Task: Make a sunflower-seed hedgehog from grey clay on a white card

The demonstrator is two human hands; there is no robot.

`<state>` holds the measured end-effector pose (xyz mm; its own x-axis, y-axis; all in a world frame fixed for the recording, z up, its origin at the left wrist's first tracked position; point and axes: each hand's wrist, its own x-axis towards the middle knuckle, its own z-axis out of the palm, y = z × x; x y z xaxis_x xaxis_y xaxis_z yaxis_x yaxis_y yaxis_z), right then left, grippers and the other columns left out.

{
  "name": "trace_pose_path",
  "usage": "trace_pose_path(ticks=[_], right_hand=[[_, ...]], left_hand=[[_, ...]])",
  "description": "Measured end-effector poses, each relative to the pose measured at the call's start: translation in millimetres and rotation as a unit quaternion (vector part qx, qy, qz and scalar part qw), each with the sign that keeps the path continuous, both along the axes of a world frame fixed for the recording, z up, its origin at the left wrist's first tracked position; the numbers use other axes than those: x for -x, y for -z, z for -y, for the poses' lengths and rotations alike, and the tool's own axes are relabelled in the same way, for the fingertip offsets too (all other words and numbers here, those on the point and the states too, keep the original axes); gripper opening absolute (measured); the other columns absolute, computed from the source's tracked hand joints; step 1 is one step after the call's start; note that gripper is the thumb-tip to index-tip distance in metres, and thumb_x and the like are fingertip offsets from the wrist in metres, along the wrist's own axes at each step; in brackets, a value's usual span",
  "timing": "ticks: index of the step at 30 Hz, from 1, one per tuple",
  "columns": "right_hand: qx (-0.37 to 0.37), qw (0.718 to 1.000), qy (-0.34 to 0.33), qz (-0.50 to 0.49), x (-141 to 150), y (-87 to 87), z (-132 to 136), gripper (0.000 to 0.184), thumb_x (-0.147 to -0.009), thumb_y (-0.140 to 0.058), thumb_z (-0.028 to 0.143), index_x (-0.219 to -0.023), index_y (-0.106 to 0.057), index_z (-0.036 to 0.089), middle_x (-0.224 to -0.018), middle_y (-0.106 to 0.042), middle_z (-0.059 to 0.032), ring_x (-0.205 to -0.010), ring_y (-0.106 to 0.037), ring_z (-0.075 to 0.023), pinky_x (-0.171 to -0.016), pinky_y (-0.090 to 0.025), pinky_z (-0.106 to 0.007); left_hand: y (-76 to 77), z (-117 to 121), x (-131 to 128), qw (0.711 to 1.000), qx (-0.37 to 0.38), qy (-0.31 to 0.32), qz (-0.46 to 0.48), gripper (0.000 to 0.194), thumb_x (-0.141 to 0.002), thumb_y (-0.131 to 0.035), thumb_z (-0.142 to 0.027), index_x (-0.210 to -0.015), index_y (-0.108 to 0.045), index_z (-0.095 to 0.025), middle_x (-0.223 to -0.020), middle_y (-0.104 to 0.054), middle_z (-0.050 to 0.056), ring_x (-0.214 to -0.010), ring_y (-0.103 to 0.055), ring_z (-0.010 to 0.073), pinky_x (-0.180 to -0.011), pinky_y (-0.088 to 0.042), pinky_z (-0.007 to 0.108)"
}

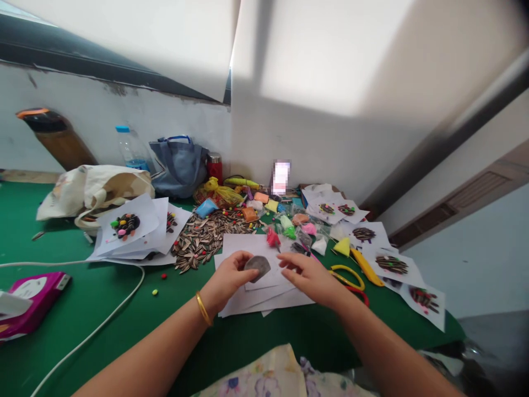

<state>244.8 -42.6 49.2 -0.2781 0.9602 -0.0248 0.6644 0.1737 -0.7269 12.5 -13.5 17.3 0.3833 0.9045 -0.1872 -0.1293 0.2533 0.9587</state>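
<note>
My left hand [229, 278] pinches the left edge of a flat grey clay disc [258, 266] that lies on a stack of white paper sheets [264, 295]. A gold bangle sits on that wrist. My right hand [308, 275] rests palm down on the sheets just right of the disc, its fingertips at the disc's right edge. Both hands are over the green table [103, 303]. Behind the sheets lies a heap of sunflower seeds [206, 237].
Small bags of coloured clay [285, 220] lie behind the sheets. Finished seed pictures on paper [126, 226] are stacked at left and spread at right [390, 264]. Yellow scissors [347, 274] and a yellow cutter [366, 266] sit right. A white cable [103, 322], magenta box [31, 300], bags and bottle are left.
</note>
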Motion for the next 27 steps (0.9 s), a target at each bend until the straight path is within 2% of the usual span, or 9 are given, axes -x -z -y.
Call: trace_pose_path(ticks=[2, 4, 6, 10, 14, 19, 22, 24, 27], right_hand=[[0.026, 0.995, -0.013, -0.09, 22, 9.2, -12, 0.039, -0.086, -0.059, 0.038, -0.122, -0.061, 0.023, -0.103, -0.069, -0.0054, -0.087, -0.063, -0.0184, -0.075, -0.049, -0.029], [0.052, 0.987, -0.025, -0.147, 37, 18.3, -22, 0.024, -0.081, -0.063, 0.033, -0.101, -0.067, 0.019, -0.09, -0.068, -0.0031, -0.08, -0.061, -0.0168, -0.072, -0.047, -0.028], [0.066, 0.98, -0.005, -0.187, 44, 25.8, -30, 0.016, -0.08, -0.063, 0.032, -0.086, -0.065, 0.018, -0.077, -0.065, -0.0005, -0.071, -0.058, -0.0148, -0.066, -0.045, -0.027], [0.079, 0.963, 0.008, -0.257, 46, 36.9, -34, 0.017, -0.08, -0.062, 0.035, -0.082, -0.059, 0.018, -0.07, -0.06, 0.002, -0.066, -0.056, -0.0134, -0.062, -0.044, -0.026], [0.07, 0.965, -0.002, -0.251, 43, 43.6, -31, 0.015, -0.08, -0.062, 0.032, -0.085, -0.06, 0.019, -0.076, -0.06, 0.0013, -0.071, -0.057, -0.014, -0.067, -0.045, -0.026], [0.055, 0.964, -0.045, -0.256, 38, 43.1, -30, 0.024, -0.08, -0.062, 0.032, -0.101, -0.063, 0.021, -0.094, -0.065, -0.0019, -0.086, -0.06, -0.0168, -0.076, -0.047, -0.028], [0.036, 0.969, 0.007, -0.244, 32, 43.8, -34, 0.019, -0.082, -0.058, 0.035, -0.092, -0.064, 0.019, -0.085, -0.065, -0.0017, -0.079, -0.06, -0.0163, -0.073, -0.047, -0.029], [0.027, 0.971, 0.042, -0.236, 25, 45.9, -37, 0.019, -0.082, -0.057, 0.035, -0.09, -0.063, 0.019, -0.084, -0.064, -0.0016, -0.078, -0.06, -0.0163, -0.073, -0.047, -0.029], [0.03, 0.978, 0.063, -0.196, 16, 49.4, -39, 0.021, -0.08, -0.057, 0.034, -0.094, -0.062, 0.019, -0.086, -0.064, -0.0016, -0.077, -0.06, -0.0165, -0.073, -0.048, -0.029]], left_hand=[[-0.4, 1, 1, 1.0, -0.013, 0.019, -0.02, 0.037, -0.063, -0.08, -0.029, -0.089, -0.059, -0.015, -0.081, -0.063, 0.0, -0.072, -0.057, 0.0136, -0.066, -0.044, 0.026], [0.3, 1, 1, 0.999, -0.021, 0.023, -0.025, 0.035, -0.064, -0.08, -0.029, -0.09, -0.06, -0.015, -0.081, -0.062, 0.0, -0.072, -0.056, 0.0132, -0.067, -0.043, 0.026], [1.9, -1, 1, 0.999, -0.03, 0.015, -0.014, 0.036, -0.065, -0.079, -0.031, -0.093, -0.06, -0.015, -0.085, -0.064, 0.001, -0.077, -0.057, 0.0141, -0.071, -0.043, 0.026], [5.2, -3, 1, 0.999, -0.03, -0.004, -0.026, 0.033, -0.068, -0.077, -0.037, -0.087, -0.063, -0.015, -0.082, -0.065, 0.001, -0.077, -0.056, 0.0147, -0.072, -0.042, 0.026], [4.2, -2, 0, 0.998, -0.018, -0.017, -0.052, 0.029, -0.069, -0.075, -0.04, -0.079, -0.063, -0.015, -0.071, -0.061, 0.0, -0.068, -0.051, 0.0134, -0.064, -0.038, 0.025], [2.5, -2, 0, 0.996, -0.033, 0.007, -0.08, 0.028, -0.071, -0.074, -0.04, -0.082, -0.066, -0.015, -0.076, -0.063, 0.001, -0.071, -0.054, 0.0143, -0.065, -0.039, 0.025], [3.7, -6, 1, 0.997, -0.026, 0.018, -0.067, 0.04, -0.072, -0.073, -0.039, -0.104, -0.064, -0.016, -0.088, -0.066, 0.004, -0.077, -0.058, 0.0169, -0.065, -0.043, 0.026], [5.3, -10, 4, 0.996, -0.041, -0.009, -0.078, 0.048, -0.075, -0.07, -0.037, -0.118, -0.058, -0.018, -0.095, -0.066, 0.005, -0.082, -0.061, 0.0187, -0.069, -0.046, 0.029], [8.8, -15, 9, 0.972, -0.143, -0.05, -0.181, 0.034, -0.078, -0.067, -0.033, -0.108, -0.062, -0.018, -0.096, -0.067, 0.007, -0.087, -0.062, 0.0202, -0.078, -0.048, 0.033]])
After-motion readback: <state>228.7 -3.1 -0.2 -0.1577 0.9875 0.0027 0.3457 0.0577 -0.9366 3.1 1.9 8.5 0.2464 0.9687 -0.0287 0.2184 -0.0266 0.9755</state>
